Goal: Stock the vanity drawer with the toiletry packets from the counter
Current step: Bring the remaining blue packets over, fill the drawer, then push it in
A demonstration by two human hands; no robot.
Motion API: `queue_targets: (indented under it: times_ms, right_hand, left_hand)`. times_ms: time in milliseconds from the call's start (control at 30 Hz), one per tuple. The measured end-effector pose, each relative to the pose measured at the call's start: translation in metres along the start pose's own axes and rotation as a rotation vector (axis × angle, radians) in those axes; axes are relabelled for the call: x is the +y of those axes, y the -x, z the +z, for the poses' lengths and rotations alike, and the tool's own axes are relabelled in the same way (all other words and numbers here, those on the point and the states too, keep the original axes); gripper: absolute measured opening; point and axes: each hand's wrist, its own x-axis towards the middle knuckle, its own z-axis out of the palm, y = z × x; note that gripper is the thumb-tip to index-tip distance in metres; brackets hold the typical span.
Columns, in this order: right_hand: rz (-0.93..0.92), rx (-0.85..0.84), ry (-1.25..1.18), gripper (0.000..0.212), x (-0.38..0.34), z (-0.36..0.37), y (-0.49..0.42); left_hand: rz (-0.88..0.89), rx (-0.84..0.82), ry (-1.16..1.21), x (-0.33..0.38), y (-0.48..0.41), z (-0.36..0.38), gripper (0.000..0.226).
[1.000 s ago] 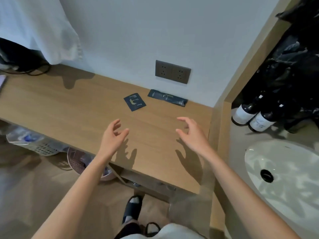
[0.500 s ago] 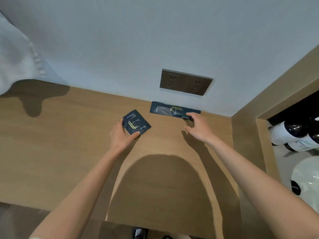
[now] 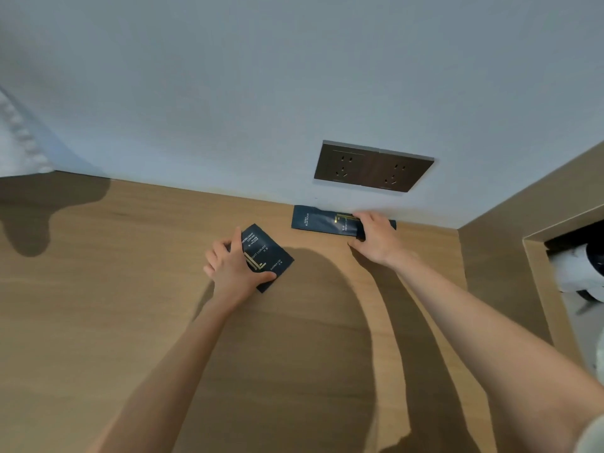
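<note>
Where the wooden counter (image 3: 98, 305) met the pale wall (image 3: 294, 76) at far left, one fold of white cloth (image 3: 19, 138) hung in view and cast a shadow on the wood.

Item: left hand (image 3: 233, 271), left of centre, forearm reaching from the near edge. Fingers curled over the far-left edge of the square packet (image 3: 273, 256), thumb laid along its near corner; the packet was gripped between them.

Item: square packet, dark blue with gold lettering, set cornerwise on the counter. Whether it lay flat or was raised off the wood could not be told.

Item: long packet (image 3: 317, 220), same dark blue and gold, lying on the counter close against the foot of the wall, right of the square packet and apart from it.

Item: socket plate (image 3: 372, 166), dark, double, on the wall just above the long packet.

Item: right hand (image 3: 377, 238), fingers bent over the right part of the long packet, thumb at its near side; the packet was held in that clasp, its left part uncovered.

Item: wooden side panel (image 3: 490, 250), closing the counter at right.

Item: white-and-dark object (image 3: 575, 269) in the recess at far right, too little shown to name.
</note>
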Motion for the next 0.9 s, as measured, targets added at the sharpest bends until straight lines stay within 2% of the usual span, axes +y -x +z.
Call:
queue_targets:
  times_ms: [133, 200, 267, 367, 467, 600, 767, 900]
  right_hand:
    - [0.005, -0.004, 0.075, 0.063, -0.001, 0.0, 0.004]
    - [0.024, -0.024, 0.09, 0.066, -0.002, 0.001, 0.006]
    - [0.063, -0.028, 0.032, 0.066, -0.002, 0.003, 0.008]
    - [0.122, -0.054, -0.034, 0.058, -0.004, 0.005, 0.009]
    - [0.133, -0.078, -0.022, 0.048, -0.005, 0.007, 0.014]
    - [0.151, -0.039, -0.251, 0.038, -0.004, 0.011, 0.033]
    - [0.135, 0.114, -0.439, 0.028, -0.004, -0.008, 0.091]
    - [0.193, 0.197, -0.823, 0.023, 0.001, -0.038, 0.166]
  left_hand:
    - [-0.039, 0.023, 0.057, 0.0, -0.001, -0.005, 0.112]
    - [-0.068, 0.048, 0.087, -0.002, 0.001, -0.007, 0.102]
    - [-0.085, 0.044, 0.163, -0.008, 0.0, -0.009, 0.081]
    - [-0.098, -0.013, 0.417, -0.017, 0.001, -0.013, 0.044]
    - [-0.109, 0.007, 0.492, -0.019, 0.009, -0.019, 0.019]
    - [-0.135, -0.042, 0.661, -0.011, 0.027, -0.03, 0.011]
    - [-0.082, -0.048, 0.824, 0.014, 0.067, -0.049, 0.004]
    - [-0.054, -0.079, 0.914, 0.045, 0.116, -0.056, 0.007]
